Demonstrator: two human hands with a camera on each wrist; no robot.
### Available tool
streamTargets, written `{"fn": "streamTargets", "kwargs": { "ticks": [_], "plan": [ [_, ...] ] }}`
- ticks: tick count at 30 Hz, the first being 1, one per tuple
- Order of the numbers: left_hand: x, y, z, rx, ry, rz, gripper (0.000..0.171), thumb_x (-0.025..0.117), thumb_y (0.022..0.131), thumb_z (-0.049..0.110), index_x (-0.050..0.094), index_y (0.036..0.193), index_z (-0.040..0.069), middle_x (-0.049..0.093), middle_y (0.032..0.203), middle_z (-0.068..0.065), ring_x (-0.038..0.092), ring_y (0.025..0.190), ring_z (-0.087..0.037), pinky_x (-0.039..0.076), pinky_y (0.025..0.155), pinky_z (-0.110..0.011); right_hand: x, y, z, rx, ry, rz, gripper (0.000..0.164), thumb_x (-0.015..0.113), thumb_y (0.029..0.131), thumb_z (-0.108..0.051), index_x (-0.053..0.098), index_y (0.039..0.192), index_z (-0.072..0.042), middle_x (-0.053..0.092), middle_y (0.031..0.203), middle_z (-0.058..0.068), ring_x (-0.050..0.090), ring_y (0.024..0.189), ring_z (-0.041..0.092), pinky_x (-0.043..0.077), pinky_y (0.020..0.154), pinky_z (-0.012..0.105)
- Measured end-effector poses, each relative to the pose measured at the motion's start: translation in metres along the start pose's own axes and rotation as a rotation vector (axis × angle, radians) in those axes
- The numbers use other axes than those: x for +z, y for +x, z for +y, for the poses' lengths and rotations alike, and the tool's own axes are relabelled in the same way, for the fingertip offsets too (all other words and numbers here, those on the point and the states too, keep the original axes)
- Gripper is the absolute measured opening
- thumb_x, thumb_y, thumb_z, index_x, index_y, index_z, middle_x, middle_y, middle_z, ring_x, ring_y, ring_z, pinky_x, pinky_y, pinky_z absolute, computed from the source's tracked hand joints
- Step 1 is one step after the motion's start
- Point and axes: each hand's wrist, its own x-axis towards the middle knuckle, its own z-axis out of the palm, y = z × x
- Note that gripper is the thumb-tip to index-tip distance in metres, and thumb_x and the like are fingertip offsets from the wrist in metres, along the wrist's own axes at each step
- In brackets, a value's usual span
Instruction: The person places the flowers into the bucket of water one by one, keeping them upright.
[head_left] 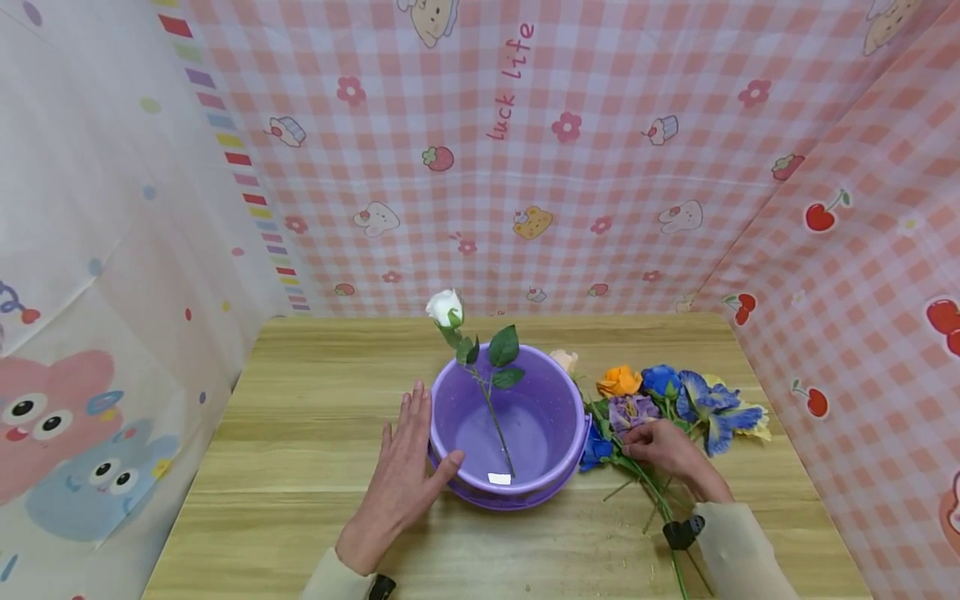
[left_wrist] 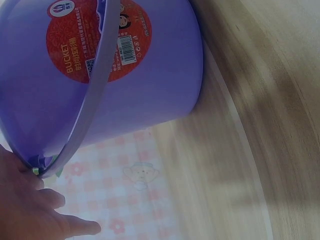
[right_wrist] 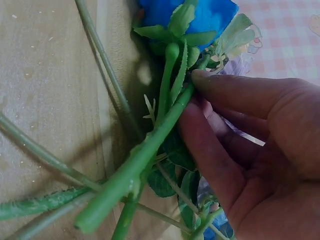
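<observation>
A purple bucket (head_left: pixel 459 417) with its handle lowered stands mid-table, and a white rose (head_left: pixel 446 308) leans in it with its bloom past the far left rim. Against the bucket's left side rests my left hand (head_left: pixel 401 471), fingers extended and thumb at the rim. In the left wrist view that hand's fingers lie by the handle's end. To the right, my right hand (head_left: pixel 667 452) pinches a green flower stem (right_wrist: pixel 150 142) between thumb and fingertips, close to a purple flower (head_left: pixel 632 412). A blue rose (right_wrist: pixel 212 20) shows beside the pinched stem in the right wrist view.
Around the right hand lie an orange flower (head_left: pixel 619 381), a blue flower (head_left: pixel 662 381), a blue and yellow iris (head_left: pixel 708 408) and a pale flower (head_left: pixel 564 361) behind the bucket's rim. Loose stems cross the table's (head_left: pixel 315 400) front right. Patterned cloth (head_left: pixel 480 192) hangs behind and at both sides.
</observation>
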Motion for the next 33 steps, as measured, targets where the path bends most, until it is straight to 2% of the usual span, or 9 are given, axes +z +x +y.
{"fn": "streamTargets", "kwargs": {
  "ticks": [10,18,26,33],
  "plan": [
    [0.0,0.0,0.001,-0.003,0.002,0.003,0.093,0.049,0.102,0.06,0.012,0.166,0.004,0.005,0.173,-0.012,0.009,0.158,-0.035,0.013,0.12,-0.07,-0.004,-0.007,-0.007,0.008,0.076,0.023,0.017,0.068,0.097,-0.004,0.073,0.107,0.009,0.073,0.087,0.009,0.063,0.073,0.019,0.055,0.06,0.027],
    [0.0,0.0,0.001,-0.003,0.002,0.002,0.093,0.049,0.102,0.06,0.012,0.166,0.004,0.006,0.173,-0.013,0.009,0.158,-0.034,0.013,0.12,-0.069,-0.009,-0.013,-0.015,0.01,0.1,0.073,0.02,0.069,0.098,-0.006,0.073,0.112,0.009,0.074,0.099,0.014,0.071,0.082,0.019,0.064,0.07,0.034],
    [0.0,0.0,0.001,-0.006,-0.003,0.0,0.093,0.049,0.102,0.06,0.011,0.166,0.004,0.003,0.174,-0.01,0.009,0.158,-0.035,0.013,0.12,-0.07,-0.015,-0.017,-0.027,0.007,0.088,0.128,0.024,0.068,0.1,-0.012,0.072,0.114,0.007,0.075,0.099,0.018,0.069,0.08,0.018,0.062,0.07,0.037],
    [-0.001,0.0,0.001,0.0,-0.003,0.004,0.093,0.049,0.102,0.06,0.012,0.165,0.003,0.002,0.174,-0.01,0.011,0.158,-0.037,0.013,0.12,-0.07,-0.019,-0.018,-0.038,0.0,0.107,0.168,0.023,0.07,0.1,-0.014,0.072,0.112,0.006,0.074,0.096,0.013,0.068,0.081,0.02,0.061,0.068,0.037]
  ]
}}
